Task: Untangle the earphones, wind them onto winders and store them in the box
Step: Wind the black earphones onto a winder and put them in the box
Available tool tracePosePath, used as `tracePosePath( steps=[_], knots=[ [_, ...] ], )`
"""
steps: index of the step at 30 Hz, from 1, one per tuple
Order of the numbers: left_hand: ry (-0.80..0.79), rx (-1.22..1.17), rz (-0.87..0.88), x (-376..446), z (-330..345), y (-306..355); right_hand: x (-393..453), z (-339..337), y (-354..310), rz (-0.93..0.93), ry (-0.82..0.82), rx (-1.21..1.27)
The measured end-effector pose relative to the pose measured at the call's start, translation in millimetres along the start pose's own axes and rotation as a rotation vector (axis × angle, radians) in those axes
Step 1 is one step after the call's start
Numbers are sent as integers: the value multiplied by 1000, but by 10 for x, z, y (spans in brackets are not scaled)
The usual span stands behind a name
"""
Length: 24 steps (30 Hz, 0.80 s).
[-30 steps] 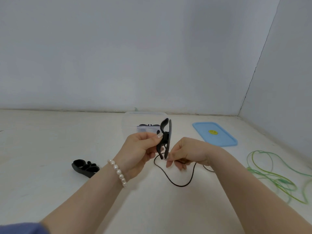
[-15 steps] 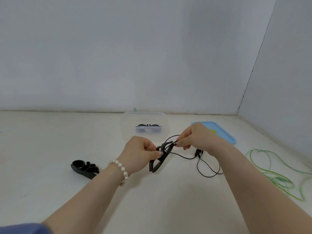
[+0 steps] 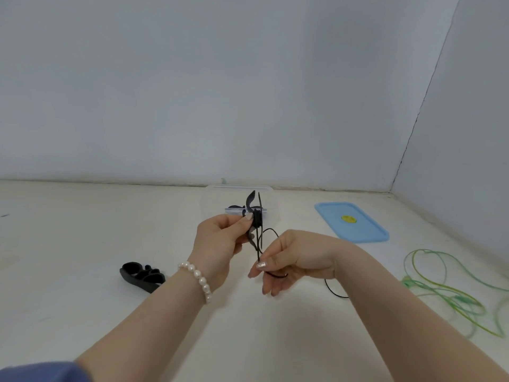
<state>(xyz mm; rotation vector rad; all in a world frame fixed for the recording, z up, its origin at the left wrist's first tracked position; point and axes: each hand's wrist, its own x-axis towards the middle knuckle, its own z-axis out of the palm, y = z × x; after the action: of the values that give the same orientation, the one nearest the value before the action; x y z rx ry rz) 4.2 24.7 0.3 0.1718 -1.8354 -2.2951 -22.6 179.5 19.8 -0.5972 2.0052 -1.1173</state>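
White tabletop [image 3: 82,312]; left hand [image 3: 217,244] gripping black winder [image 3: 257,216], right hand [image 3: 292,255] pinching black cord [image 3: 271,232].

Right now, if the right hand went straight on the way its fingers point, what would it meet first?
The right hand has its fingers pointing down and left, so probably the bare table just below; depth is uncertain. The spare black winder lies farther left, off that line.

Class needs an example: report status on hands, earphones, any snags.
Left hand holds black plastic winder upright. Right hand pinches thin black earphone cord. Green earphones loose on table. No obstruction.
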Motion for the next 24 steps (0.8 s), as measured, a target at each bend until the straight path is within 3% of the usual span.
tracePosePath(
  steps=[4, 11, 20, 24],
  knots=[
    [-118, -9, 34, -56, 21, 17, -8, -4, 27, 55, 14, -110],
    [-345, 310, 2, -109, 35, -36, -103, -237, 100, 53, 448, -206],
    [-249, 720, 80, 35, -67, -107, -140, -298, 45, 84, 543, -226],
    [-231, 759, 96, 64, -87, -113, -106, -242, -6, 102, 562, -319]
  ],
)
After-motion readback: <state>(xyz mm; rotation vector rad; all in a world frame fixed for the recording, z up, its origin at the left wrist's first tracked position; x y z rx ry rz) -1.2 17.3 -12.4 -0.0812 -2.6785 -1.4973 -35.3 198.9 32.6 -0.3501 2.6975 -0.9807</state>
